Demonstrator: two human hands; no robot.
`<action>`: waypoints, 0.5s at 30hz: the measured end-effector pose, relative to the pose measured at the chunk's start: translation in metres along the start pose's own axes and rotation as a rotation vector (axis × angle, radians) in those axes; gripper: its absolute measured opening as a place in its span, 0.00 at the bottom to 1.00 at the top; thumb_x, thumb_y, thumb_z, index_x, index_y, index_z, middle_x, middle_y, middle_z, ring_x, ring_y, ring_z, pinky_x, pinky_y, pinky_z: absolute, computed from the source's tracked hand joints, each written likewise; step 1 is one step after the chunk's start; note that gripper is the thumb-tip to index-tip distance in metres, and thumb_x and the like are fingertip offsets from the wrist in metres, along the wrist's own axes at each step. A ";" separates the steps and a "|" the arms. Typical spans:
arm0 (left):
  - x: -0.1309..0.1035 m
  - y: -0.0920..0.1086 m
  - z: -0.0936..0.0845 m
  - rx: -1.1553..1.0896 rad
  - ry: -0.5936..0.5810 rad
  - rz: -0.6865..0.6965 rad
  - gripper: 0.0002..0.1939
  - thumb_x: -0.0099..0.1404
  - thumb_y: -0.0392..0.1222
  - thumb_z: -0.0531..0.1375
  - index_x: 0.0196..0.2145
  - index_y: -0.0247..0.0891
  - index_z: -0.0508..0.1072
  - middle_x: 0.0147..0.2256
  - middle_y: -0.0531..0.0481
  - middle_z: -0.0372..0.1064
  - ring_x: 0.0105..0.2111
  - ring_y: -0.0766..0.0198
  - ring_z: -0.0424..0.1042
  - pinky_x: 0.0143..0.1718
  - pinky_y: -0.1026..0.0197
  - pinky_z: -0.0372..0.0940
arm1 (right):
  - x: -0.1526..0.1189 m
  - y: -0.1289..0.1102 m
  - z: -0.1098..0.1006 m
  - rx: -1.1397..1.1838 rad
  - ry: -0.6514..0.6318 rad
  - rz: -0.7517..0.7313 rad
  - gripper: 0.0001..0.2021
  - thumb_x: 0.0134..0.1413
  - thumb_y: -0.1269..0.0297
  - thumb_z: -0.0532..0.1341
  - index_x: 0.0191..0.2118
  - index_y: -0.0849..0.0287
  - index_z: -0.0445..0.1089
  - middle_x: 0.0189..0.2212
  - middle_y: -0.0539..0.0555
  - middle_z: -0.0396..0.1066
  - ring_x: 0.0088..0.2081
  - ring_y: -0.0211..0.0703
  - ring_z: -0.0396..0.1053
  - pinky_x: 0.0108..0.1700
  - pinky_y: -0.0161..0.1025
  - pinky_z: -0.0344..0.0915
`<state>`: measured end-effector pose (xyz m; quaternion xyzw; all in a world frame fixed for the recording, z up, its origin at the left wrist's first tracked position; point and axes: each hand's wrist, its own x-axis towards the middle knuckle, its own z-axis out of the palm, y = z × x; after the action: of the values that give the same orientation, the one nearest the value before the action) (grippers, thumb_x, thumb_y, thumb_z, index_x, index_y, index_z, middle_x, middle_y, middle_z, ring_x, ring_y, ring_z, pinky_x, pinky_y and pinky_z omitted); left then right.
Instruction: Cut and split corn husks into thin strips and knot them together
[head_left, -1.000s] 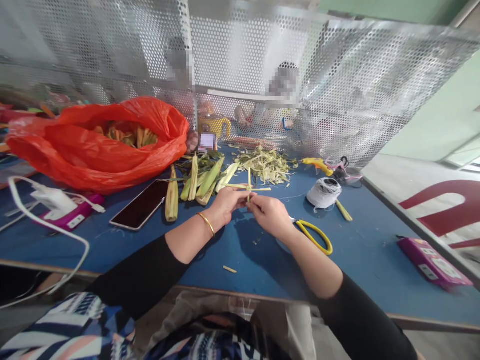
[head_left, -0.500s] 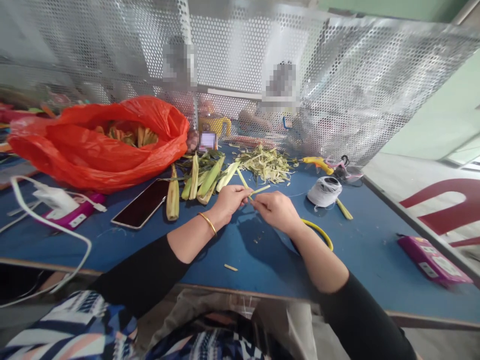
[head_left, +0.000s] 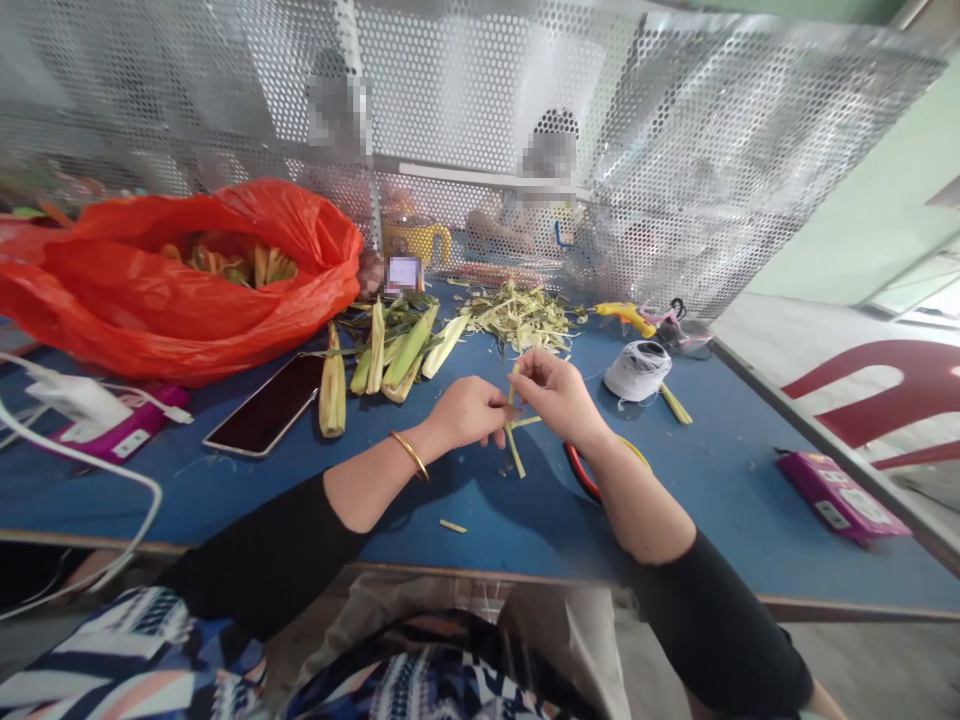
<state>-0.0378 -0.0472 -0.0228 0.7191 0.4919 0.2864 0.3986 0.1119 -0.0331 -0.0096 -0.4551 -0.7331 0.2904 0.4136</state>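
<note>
Husk shreds (head_left: 521, 318) beyond hands (head_left: 471, 410), scissors (head_left: 581, 472) below forearm (head_left: 645, 495)

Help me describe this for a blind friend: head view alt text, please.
A person's left hand and right hand hold thin husk strips over a blue table. Beyond lie corn husks and shreds, between a red plastic bag and a white thread spool.

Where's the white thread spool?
In the head view, the spool is on the table, right of the right hand, in front of the glue gun.
</note>
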 end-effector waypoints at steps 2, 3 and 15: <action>0.002 -0.001 0.000 -0.070 0.059 -0.055 0.19 0.60 0.44 0.60 0.13 0.38 0.70 0.15 0.52 0.70 0.13 0.70 0.63 0.18 0.68 0.54 | -0.003 -0.003 0.001 -0.085 0.052 -0.057 0.03 0.47 0.65 0.57 0.27 0.55 0.61 0.20 0.46 0.64 0.23 0.36 0.61 0.28 0.34 0.58; 0.003 -0.002 -0.001 -0.130 0.099 -0.093 0.19 0.60 0.44 0.60 0.14 0.38 0.70 0.15 0.51 0.70 0.13 0.70 0.64 0.17 0.68 0.53 | -0.005 -0.005 0.001 -0.142 0.077 -0.085 0.01 0.47 0.66 0.57 0.28 0.55 0.62 0.21 0.46 0.66 0.24 0.37 0.63 0.29 0.34 0.58; 0.009 0.004 -0.012 -1.032 0.092 -0.331 0.07 0.55 0.33 0.60 0.20 0.34 0.72 0.21 0.49 0.72 0.21 0.68 0.71 0.29 0.65 0.68 | -0.010 -0.002 0.009 -0.760 0.223 -0.465 0.10 0.60 0.68 0.55 0.29 0.56 0.71 0.29 0.52 0.72 0.34 0.43 0.67 0.47 0.43 0.54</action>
<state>-0.0422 -0.0363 -0.0135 0.3296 0.4108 0.4554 0.7178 0.1053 -0.0438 -0.0161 -0.4264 -0.8214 -0.1502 0.3479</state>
